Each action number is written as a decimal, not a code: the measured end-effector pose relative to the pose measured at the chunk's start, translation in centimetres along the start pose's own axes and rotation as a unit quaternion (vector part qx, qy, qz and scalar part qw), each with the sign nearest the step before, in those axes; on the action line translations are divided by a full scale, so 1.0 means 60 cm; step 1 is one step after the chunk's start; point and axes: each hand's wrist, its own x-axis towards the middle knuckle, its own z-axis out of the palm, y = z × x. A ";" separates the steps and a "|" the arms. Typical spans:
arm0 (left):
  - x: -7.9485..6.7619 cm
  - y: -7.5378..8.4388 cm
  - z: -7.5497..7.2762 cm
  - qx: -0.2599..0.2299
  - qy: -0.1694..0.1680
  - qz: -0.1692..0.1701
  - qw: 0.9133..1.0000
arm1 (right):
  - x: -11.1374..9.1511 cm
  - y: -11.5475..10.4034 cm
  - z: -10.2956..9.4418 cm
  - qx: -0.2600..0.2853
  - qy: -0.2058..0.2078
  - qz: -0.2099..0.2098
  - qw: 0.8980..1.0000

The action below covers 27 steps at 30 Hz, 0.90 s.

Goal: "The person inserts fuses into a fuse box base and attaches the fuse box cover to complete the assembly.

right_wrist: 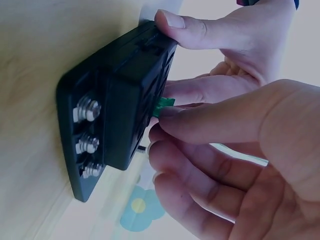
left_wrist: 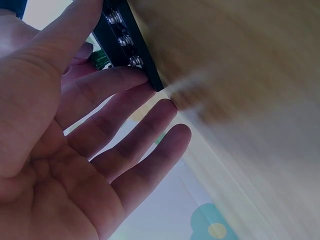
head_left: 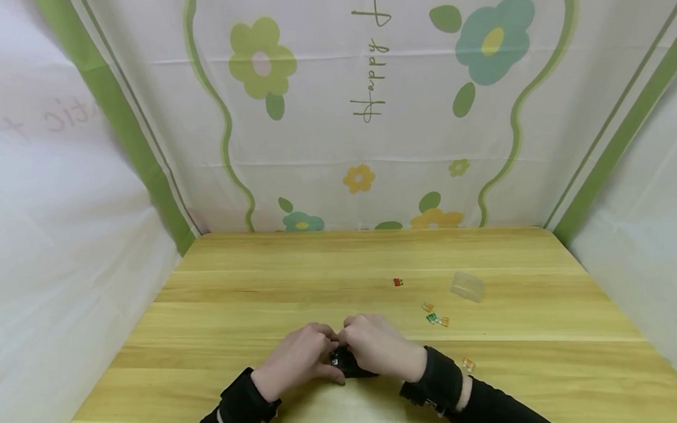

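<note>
A black fuse block (right_wrist: 122,107) with metal screw terminals (right_wrist: 87,145) along one end rests on the table in front of me. In the head view the hands hide most of this block (head_left: 352,366). My left hand (head_left: 301,356) grips the block by its edges, thumb on the near side, fingers on the far side. My right hand (head_left: 379,347) pinches a green blade fuse (right_wrist: 164,106) between thumb and fingers at the block's top face. How deep the fuse sits in its slot cannot be told.
Right of the hands lie loose blade fuses: a red one (head_left: 398,282), a green one (head_left: 432,318) and several orange ones (head_left: 469,364). A clear plastic cover (head_left: 467,286) lies behind them. Flowered white cloth (head_left: 325,143) walls the wooden table (head_left: 235,302).
</note>
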 end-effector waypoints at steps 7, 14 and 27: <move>0.001 0.002 -0.001 0.007 -0.011 -0.008 1.000 | -0.006 0.007 -0.008 0.002 -0.009 0.017 1.000; 0.000 0.005 -0.004 0.019 -0.022 -0.019 0.999 | -0.016 0.021 -0.026 0.033 -0.013 0.042 0.999; 0.002 0.006 -0.003 0.028 -0.032 -0.032 0.999 | -0.074 0.088 -0.053 0.009 0.047 0.095 0.994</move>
